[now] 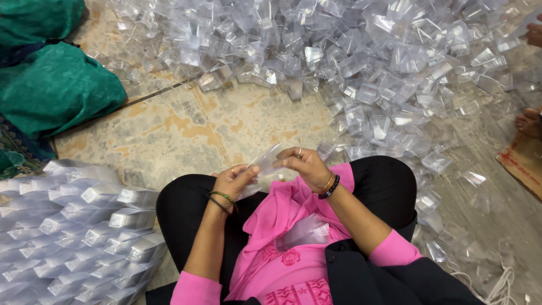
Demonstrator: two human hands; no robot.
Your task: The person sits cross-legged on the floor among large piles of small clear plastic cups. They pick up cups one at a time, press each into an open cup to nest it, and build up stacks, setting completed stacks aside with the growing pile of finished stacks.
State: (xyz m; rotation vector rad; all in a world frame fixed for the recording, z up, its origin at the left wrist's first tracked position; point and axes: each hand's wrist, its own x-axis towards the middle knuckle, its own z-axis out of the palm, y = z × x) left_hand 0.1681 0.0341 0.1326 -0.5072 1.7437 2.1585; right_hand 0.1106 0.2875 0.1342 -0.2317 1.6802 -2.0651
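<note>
Both my hands meet above my lap on one clear plastic piece (265, 164). My left hand (234, 181) grips its lower left end. My right hand (305, 165) pinches its upper right edge with the fingers closed. Another clear plastic piece (305, 231) lies on the pink cloth in my lap. A big heap of loose clear plastic containers (361, 56) covers the floor ahead and to the right.
Stacked rows of nested clear containers (73, 231) lie at my left. A person in green clothing (51, 79) sits at the far left. Another person's foot (529, 121) and a cardboard sheet (522, 164) are at the right edge. Bare stone floor (186, 130) lies between.
</note>
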